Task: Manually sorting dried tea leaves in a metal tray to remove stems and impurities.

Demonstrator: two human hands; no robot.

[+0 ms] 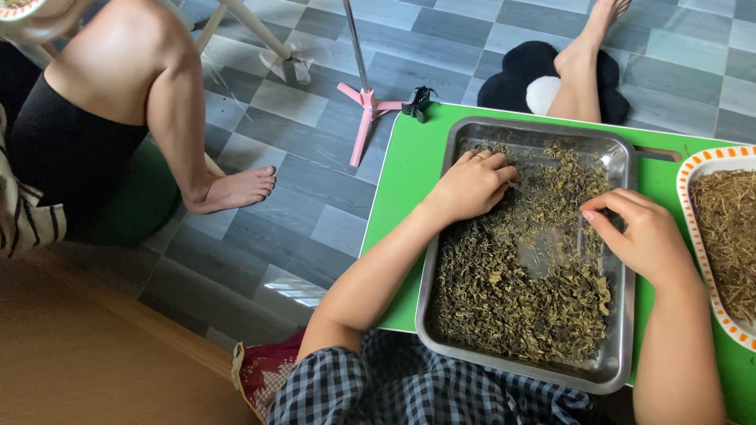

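Checked fabric (409,389) covers the lap nearest the camera. Beyond it, a steel tray (618,260) of dried leaves (504,291) sits on the green desk (402,181). Both hands rest in the leaves: left hand (471,187) loosely curled, right hand (642,232) pinching bits. Farther off, a pink stand (364,118) rises from the tiled floor (299,118).

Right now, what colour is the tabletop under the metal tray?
Bright green, plain. The table shows best in the head view, left of the steel tray.

Left hand (471,186) wore thin ring on one finger. Right hand (647,234) was bare, unringed. Forearms uncovered. Dark checked fabric lay over lap, bottom centre of frame.
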